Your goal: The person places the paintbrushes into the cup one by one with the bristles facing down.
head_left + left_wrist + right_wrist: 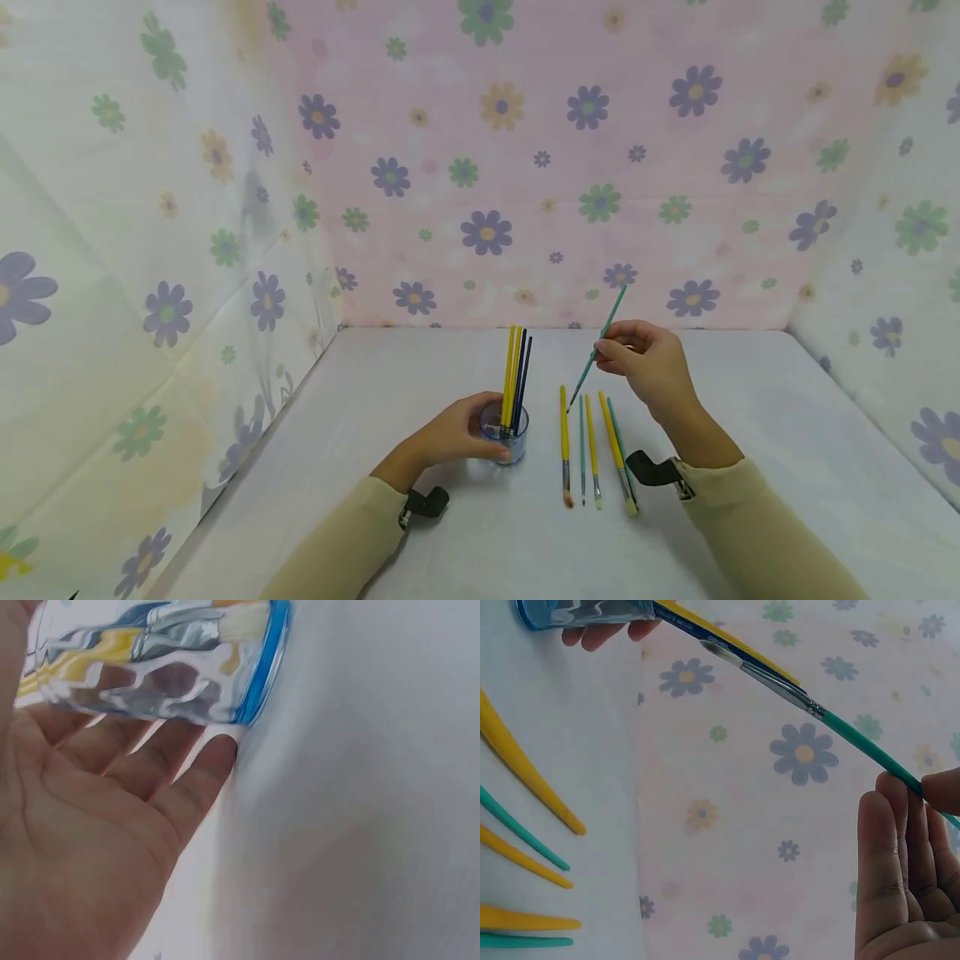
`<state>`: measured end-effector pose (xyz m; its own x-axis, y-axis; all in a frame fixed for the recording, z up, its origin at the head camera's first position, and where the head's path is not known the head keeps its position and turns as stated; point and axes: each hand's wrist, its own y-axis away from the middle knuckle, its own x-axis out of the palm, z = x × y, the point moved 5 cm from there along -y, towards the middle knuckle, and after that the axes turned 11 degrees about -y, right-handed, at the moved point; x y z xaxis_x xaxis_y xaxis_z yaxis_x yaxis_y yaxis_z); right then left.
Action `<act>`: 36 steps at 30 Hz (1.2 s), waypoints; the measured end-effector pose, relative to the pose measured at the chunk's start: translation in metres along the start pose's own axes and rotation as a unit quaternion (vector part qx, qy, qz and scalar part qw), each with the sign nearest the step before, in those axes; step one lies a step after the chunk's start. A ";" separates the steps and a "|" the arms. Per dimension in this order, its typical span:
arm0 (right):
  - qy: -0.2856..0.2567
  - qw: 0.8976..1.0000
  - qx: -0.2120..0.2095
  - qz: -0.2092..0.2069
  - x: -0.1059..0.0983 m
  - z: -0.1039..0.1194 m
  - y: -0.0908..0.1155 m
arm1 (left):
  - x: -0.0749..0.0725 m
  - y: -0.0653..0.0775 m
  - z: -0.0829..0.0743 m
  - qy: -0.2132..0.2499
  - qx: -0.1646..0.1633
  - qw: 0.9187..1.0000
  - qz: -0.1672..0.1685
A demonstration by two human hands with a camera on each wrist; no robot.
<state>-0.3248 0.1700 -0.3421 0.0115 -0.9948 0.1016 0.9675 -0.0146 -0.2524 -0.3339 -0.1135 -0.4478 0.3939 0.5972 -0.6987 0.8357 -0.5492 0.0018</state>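
Head view, cup: clear glass [516,451] on the white table [450,550].
Cup contents: two yellow and two dark blue brushes [513,375], handles up.
Left hand [453,433]: at the cup's left side, thumb and fingers curved round it, grasping.
Right hand [651,362]: raised right of the cup, pinching one green brush [587,369], bristles down.
Loose brushes [592,446]: three yellow, two green, lying right of the cup.
Left wrist view, cup base [264,667]: blue; pale bristles [244,622] just inside.
Right wrist view, ferrule [776,684]: silver, on the pinched brush, its bristles pointing cupward.
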 end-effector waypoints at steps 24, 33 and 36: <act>0.012 0.997 -0.042 0.069 0.056 -0.026 0.016 | 0.003 -0.002 -0.002 0.022 -0.027 0.999 -0.007; 0.063 0.994 -0.046 0.083 0.067 -0.034 0.022 | 0.004 0.000 -0.004 0.040 -0.020 0.999 0.000; 0.072 0.993 -0.046 0.084 0.069 -0.035 0.023 | 0.004 -0.001 -0.004 0.043 -0.018 0.999 0.002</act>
<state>-0.3106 0.0979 -0.3748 0.1278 -0.9881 -0.0854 0.9276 0.1495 -0.3423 -0.3315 -0.1083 -0.4482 0.4266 0.6442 -0.6348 0.8473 -0.5302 0.0313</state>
